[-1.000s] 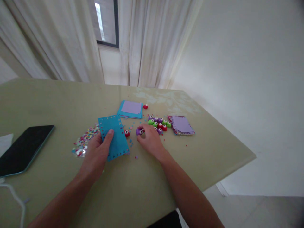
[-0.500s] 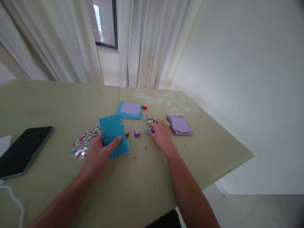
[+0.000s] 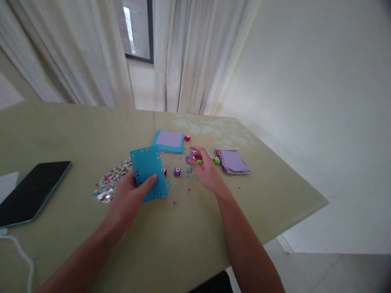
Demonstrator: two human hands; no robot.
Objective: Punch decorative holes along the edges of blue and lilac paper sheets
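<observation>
Right of the confetti pile (image 3: 111, 180), the left hand (image 3: 130, 199) is gripping a blue card (image 3: 148, 165), likely light, bendable, best pinched edgewise, while the right hand (image 3: 207, 169) is bracketing a purple piece (image 3: 189, 159) farther right, grip unclear.

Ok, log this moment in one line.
left hand: holds blue punched card | right hand: at purple piece, hold unclear | confetti: left of card

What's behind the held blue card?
Confetti left of it, a red piece right, a paper stack above, all partly visible. Anything fully covered by the card can't be seen.
</observation>
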